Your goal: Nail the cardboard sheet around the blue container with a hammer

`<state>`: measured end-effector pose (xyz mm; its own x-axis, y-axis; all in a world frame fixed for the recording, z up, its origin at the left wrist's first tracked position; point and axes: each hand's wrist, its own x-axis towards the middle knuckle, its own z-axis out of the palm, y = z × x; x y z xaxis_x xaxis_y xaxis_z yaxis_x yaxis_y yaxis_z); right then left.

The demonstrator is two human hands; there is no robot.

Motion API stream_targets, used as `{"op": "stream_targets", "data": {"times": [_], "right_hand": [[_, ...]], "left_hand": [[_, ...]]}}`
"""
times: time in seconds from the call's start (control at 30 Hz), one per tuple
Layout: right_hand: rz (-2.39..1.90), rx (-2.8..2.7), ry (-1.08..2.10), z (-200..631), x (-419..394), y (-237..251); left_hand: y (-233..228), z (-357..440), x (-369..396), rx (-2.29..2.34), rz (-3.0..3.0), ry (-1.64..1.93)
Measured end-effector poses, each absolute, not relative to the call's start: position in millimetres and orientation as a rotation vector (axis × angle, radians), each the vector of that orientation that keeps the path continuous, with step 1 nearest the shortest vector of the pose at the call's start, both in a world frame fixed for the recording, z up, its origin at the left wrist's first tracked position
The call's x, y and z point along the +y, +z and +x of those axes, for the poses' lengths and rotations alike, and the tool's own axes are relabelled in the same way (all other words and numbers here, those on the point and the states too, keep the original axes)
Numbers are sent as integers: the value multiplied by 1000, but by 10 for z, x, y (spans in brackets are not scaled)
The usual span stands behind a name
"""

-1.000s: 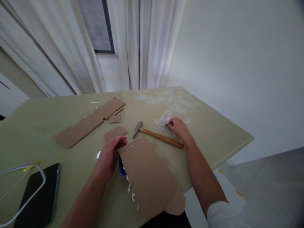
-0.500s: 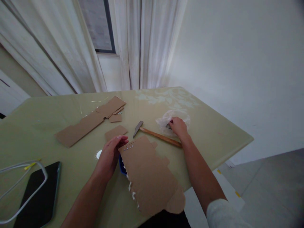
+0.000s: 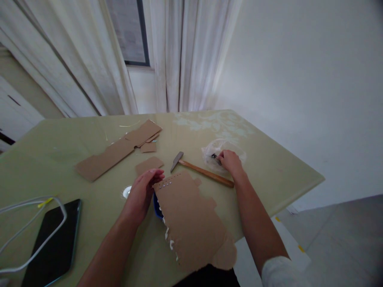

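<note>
- Two hands in my feed, both on the table.
- L hand: fingers curled over the far-left edge of the cardboard panel, grasping it. Panel lies dead centre, near end hanging off the table edge at 6 o'clock; row of small pale studs by the held edge, white blobs along its left side.
- Blue thing under the panel, mostly hidden, can't ID.
- R hand: at 1 o'clock from the panel, fingertips pinching small dark bits on a clear plastic bag.
- Hammer: btwn panel and bag, head at 11, wooden handle end touching R wrist.
- Cardboard offcuts at 11 o'clock, well apart.
- Phone w/ white cable over it at 8 o'clock.
</note>
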<state>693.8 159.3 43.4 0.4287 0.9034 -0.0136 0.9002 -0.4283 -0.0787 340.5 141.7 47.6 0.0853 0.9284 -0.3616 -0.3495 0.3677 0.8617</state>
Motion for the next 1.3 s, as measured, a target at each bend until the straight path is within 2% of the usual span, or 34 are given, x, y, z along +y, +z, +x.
{"op": "stream_targets", "data": {"times": [0.87,1.3], "right_hand": [[-2656,-1431,79,6908,1616,416],[-2299,-1271,108,7083,1531,409]], "left_hand": [[429,3416,1415,1076,691,1069],[463,3424,1417,1096,704,1060]]}}
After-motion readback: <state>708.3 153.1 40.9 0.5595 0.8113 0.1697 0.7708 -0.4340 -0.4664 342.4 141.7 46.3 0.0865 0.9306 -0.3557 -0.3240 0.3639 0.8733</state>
